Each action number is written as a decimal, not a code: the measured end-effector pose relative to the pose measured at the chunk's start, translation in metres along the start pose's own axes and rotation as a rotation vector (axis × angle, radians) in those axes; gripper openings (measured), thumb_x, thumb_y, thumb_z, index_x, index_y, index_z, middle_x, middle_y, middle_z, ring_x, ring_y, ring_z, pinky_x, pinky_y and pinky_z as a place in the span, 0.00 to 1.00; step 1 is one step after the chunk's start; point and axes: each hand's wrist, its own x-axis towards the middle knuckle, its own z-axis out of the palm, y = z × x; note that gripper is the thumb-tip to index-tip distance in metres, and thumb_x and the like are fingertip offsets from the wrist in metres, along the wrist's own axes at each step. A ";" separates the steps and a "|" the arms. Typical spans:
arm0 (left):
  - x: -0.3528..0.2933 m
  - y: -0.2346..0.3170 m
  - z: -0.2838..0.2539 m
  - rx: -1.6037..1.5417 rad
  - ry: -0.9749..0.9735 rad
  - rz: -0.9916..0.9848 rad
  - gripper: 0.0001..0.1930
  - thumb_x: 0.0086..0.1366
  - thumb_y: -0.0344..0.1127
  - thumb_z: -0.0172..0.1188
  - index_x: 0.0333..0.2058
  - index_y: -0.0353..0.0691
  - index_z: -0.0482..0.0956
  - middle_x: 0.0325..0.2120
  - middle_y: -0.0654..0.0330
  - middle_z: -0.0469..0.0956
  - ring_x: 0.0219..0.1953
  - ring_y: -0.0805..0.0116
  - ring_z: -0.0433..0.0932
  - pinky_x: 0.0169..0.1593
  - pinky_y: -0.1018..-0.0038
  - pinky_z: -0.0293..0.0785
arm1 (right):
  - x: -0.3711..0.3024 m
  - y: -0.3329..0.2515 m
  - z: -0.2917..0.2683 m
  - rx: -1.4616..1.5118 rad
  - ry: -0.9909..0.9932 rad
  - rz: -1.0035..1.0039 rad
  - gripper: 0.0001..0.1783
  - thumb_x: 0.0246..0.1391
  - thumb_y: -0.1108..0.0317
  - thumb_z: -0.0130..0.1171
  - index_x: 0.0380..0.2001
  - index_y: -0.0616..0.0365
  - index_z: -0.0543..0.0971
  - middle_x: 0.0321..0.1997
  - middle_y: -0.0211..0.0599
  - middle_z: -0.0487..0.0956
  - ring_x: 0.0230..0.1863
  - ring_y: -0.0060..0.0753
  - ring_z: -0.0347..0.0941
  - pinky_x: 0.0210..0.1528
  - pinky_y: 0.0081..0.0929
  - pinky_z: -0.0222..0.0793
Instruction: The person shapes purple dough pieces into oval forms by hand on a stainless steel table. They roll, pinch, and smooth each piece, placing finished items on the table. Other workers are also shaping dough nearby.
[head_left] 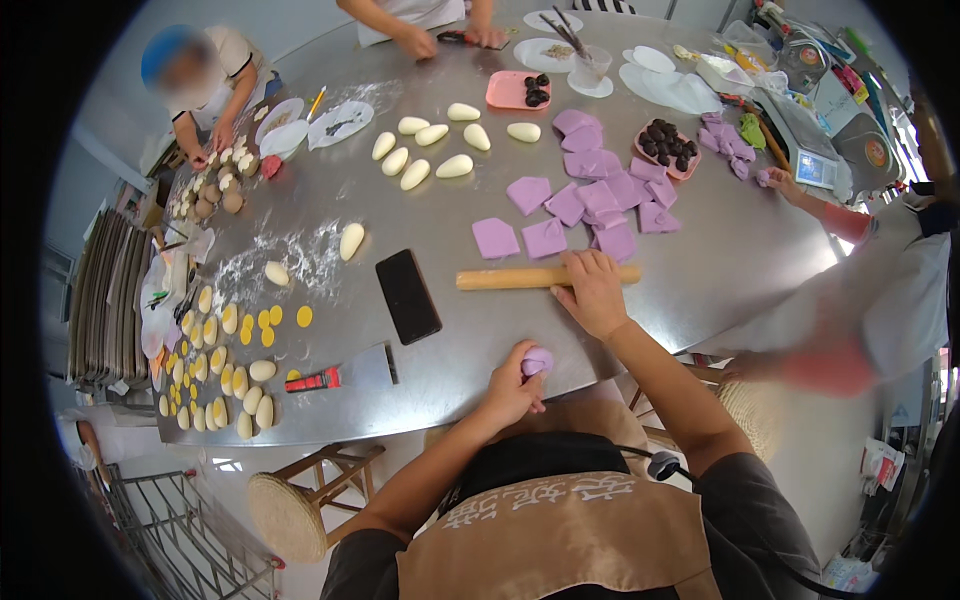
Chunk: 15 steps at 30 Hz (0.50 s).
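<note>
A ball of purple dough (537,361) is held at the near edge of the desk (690,262) by the left hand (510,385), its fingers curled and the lump pinched against the thumb side — a grip by which, it seems, the soft piece is kept together and off the metal. The pin (505,279) is held down by the right hand (594,293), closed over it right of its middle, with fingers across the far edge and thumb by the near one; a round stick is probably kept from rolling that way.

Just beyond the pin, purple sheets (495,239) are spread, some overlapped, within reach. Dark balls (665,141) are kept in a pink tray to the far right, perhaps so that the desk is not marked. A phone (408,297) is laid flat to the left, just above a scraper (363,371).

Pale ovals (455,166) are set apart at the far side — likely against sticking — while flour (300,252) is scattered at left. At far right, another purple piece is handled by a co-worker's hand (785,185).
</note>
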 end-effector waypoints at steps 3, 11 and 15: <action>-0.001 0.009 -0.002 -0.046 -0.015 -0.041 0.25 0.70 0.28 0.53 0.63 0.47 0.58 0.24 0.56 0.75 0.18 0.69 0.78 0.20 0.74 0.76 | -0.009 0.017 0.009 -0.105 -0.150 -0.100 0.25 0.42 0.61 0.71 0.45 0.55 0.77 0.42 0.37 0.74 0.49 0.44 0.68 0.58 0.42 0.60; -0.005 0.012 -0.004 -0.072 -0.014 -0.086 0.25 0.71 0.31 0.55 0.64 0.46 0.57 0.25 0.56 0.76 0.19 0.70 0.77 0.22 0.74 0.76 | 0.050 0.055 -0.006 -0.238 -0.027 -0.036 0.18 0.47 0.62 0.66 0.43 0.51 0.79 0.40 0.33 0.73 0.48 0.42 0.69 0.59 0.43 0.59; -0.001 0.009 -0.005 -0.089 -0.047 -0.043 0.26 0.71 0.31 0.55 0.64 0.46 0.57 0.25 0.57 0.75 0.20 0.70 0.77 0.22 0.74 0.76 | 0.103 0.114 -0.012 -0.339 -0.023 0.149 0.17 0.49 0.62 0.64 0.45 0.48 0.80 0.43 0.31 0.75 0.52 0.41 0.69 0.60 0.43 0.59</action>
